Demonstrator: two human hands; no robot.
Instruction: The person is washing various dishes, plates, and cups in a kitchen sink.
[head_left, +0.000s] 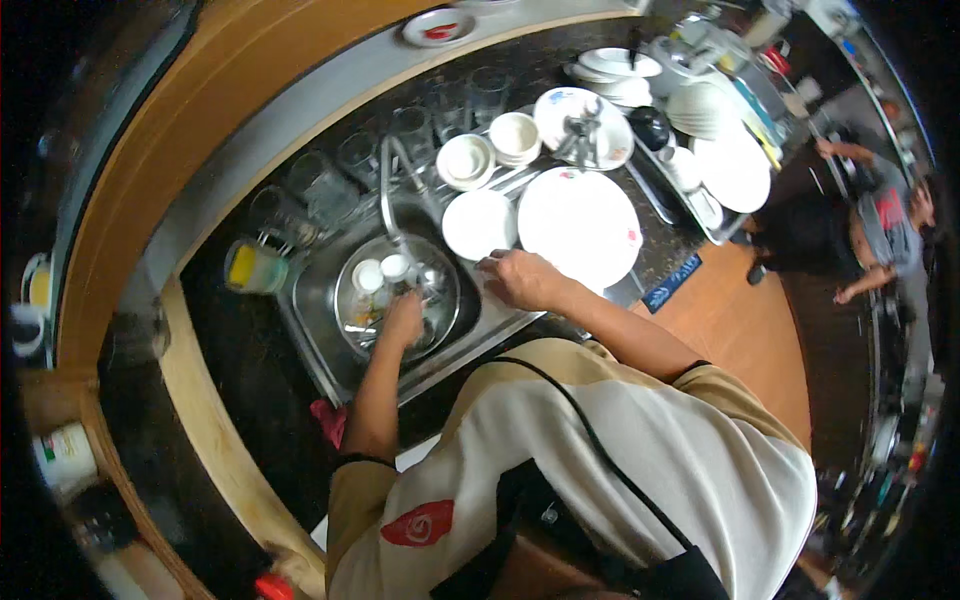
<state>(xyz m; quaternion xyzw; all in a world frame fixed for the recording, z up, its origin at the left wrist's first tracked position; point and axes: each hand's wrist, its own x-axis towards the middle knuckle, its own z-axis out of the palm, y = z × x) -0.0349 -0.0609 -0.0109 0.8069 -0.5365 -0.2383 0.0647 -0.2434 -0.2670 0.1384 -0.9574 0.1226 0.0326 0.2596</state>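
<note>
My left hand (405, 319) reaches into a round metal basin (346, 300) that stands in the stainless steel sink (315, 341); its fingertips are hidden among the dishes there. Two small white cups (367, 277) and some shiny metal pieces lie in the basin, under the curved faucet (388, 187). Over the drainboard, my right hand (521, 279) has its fingers bent at the near edge of a small white plate (478, 223); whether it holds something small is unclear. Beside it lies a large white plate (579, 225). White bowls (465, 161) and a plate (551, 112) with cutlery stand behind.
Several glasses (322, 187) line the counter behind the sink. A container with a yellow sponge (244, 266) stands at the left corner. Stacked dishes and a metal tray (679, 195) are at the right. Another person (885, 217) stands farther right.
</note>
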